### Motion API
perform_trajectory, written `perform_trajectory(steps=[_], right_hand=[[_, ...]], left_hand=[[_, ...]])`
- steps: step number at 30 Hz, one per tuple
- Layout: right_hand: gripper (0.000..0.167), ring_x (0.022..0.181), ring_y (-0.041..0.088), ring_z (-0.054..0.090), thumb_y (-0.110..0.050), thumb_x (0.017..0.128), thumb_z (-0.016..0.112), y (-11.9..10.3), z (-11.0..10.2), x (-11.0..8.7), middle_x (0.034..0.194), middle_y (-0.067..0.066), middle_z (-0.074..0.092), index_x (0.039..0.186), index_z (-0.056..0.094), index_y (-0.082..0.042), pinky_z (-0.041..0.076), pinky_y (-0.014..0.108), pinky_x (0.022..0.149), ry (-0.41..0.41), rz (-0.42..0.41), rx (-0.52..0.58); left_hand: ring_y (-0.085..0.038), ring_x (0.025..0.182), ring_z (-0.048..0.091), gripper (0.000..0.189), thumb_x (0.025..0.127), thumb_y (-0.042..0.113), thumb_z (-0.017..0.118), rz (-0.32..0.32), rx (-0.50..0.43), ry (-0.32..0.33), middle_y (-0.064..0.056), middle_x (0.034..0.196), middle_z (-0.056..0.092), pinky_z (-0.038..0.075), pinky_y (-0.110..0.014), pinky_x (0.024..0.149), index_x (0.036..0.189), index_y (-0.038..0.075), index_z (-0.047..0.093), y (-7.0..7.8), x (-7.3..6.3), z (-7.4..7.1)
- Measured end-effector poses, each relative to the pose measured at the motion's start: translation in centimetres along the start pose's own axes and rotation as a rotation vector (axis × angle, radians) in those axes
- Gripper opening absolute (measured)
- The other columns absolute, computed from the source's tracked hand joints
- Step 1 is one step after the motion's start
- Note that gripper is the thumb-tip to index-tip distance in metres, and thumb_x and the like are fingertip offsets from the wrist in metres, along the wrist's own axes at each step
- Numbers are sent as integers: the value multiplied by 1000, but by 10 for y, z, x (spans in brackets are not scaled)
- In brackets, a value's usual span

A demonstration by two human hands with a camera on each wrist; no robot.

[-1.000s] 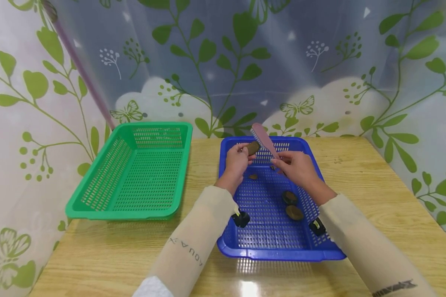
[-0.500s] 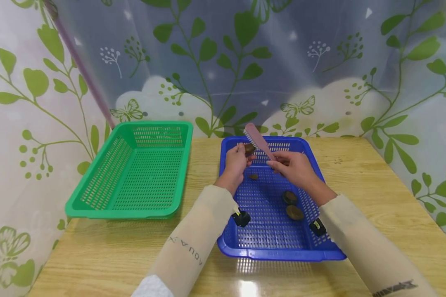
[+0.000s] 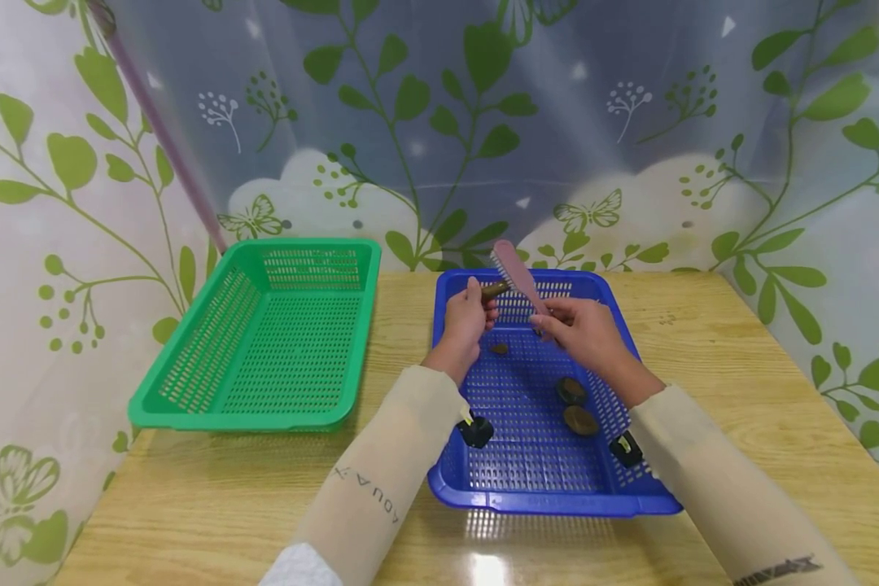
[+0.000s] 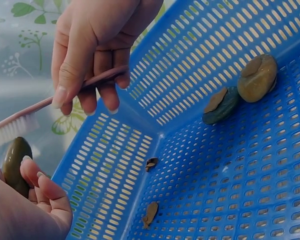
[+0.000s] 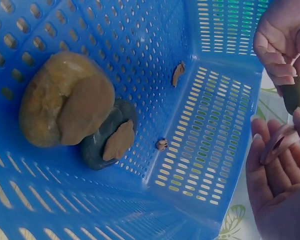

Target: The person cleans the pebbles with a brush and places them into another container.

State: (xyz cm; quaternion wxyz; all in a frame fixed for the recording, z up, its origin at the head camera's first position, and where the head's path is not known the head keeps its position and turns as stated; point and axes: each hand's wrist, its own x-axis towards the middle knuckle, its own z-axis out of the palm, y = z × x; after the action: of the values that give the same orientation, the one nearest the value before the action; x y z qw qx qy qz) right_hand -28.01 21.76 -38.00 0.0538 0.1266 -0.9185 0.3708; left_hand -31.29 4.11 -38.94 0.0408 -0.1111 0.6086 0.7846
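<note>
My left hand [image 3: 467,325] grips a smooth olive-brown stone [image 4: 16,165] above the far end of a blue basket [image 3: 557,503]. My right hand [image 3: 586,332] pinches the handle of a pink brush [image 3: 520,274] with white bristles. Those bristles face the stone and lie at or very near its upper end; contact is hard to tell. Down in the basket, along its right side, sit a dark green-grey stone [image 4: 222,106] and a yellowish-brown stone [image 4: 257,78], each with a brown patch on top. Two small brown flakes, one of them a leaf-like piece [image 4: 150,215], lie farther back.
Left of the blue basket stands a green basket [image 3: 227,422] with slotted walls. Both rest on a wood-grain table [image 3: 710,342]. A leaf-patterned curtain [image 3: 439,122] hangs close behind them.
The brush swings left across the stone, then back right. In my left hand the stone has turned and now shows a narrower side. Things inside the basket stay put.
</note>
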Motion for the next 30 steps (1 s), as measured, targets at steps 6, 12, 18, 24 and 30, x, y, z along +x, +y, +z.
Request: perform_trajectory(steps=[6,12,18,24,30], right_hand=[[36,69,20,69,-28,97,62,1,0,0,92,16,73,120,66,0,49,28,51,39,40,-26],[36,70,21,69,-27,97,62,0,0,0,94,18,73,121,66,0,49,29,51,37,51,-33],[38,70,24,68,-28,96,62,1,1,1,92,17,73,121,65,0,46,29,50,18,36,-33],[36,66,19,64,-27,96,63,-1,0,0,89,17,73,119,66,0,45,28,50,2,15,-14],[35,69,20,65,-27,95,64,-1,1,0,86,14,72,116,67,1,47,29,54,-34,-16,9]], left_hand=[[-8,59,48,41,108,33,31,17,-5,-29,0,73,52,40,-17,50,106,4,60,0,1,0],[-9,60,46,43,108,32,32,40,28,-64,-1,74,50,39,-18,51,117,5,63,1,-2,0],[-9,63,49,43,108,31,32,16,7,-58,-3,77,53,41,-17,52,121,4,62,3,-3,1],[-9,63,51,41,108,27,32,3,-32,-19,-4,80,54,43,-17,54,126,2,59,3,-2,2],[-10,73,52,35,107,20,37,13,20,-27,-4,87,54,46,-21,64,133,1,53,4,-2,2]])
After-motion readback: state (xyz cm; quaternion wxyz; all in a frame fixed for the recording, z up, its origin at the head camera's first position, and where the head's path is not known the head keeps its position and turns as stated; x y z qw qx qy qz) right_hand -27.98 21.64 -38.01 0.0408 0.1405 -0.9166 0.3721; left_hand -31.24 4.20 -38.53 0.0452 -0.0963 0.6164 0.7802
